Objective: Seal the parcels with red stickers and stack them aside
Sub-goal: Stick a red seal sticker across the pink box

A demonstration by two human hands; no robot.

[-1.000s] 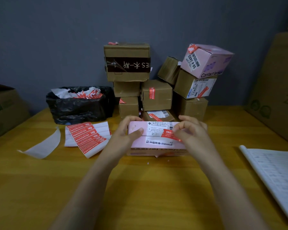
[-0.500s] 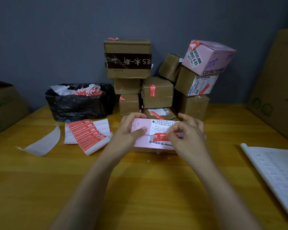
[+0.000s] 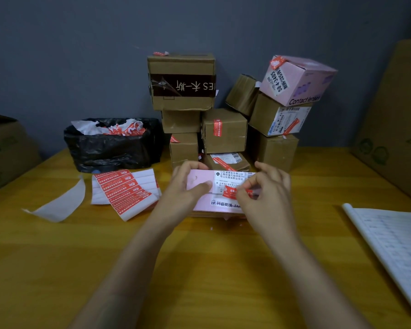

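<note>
Curled round the left end of a flat pink cardboard parcel (image 3: 223, 206), the left hand (image 3: 184, 187) holds it with the thumb on top and the fingers over the far edge. The right hand (image 3: 267, 194) pinches a small red paper sticker (image 3: 230, 191) between thumb and forefinger, on the parcel's white shipping label (image 3: 230, 178) (whether it is stuck down is unclear). The parcel lies on the yellow wooden tabletop (image 3: 199, 269), toward the middle of its far edge, just before a pile of brown cardboard boxes (image 3: 223, 129). A sheet of red stickers (image 3: 126, 193) lies to the left, near a black bag-lined bin (image 3: 109, 148). An open white notebook (image 3: 394, 241) lies at the right edge.
</note>
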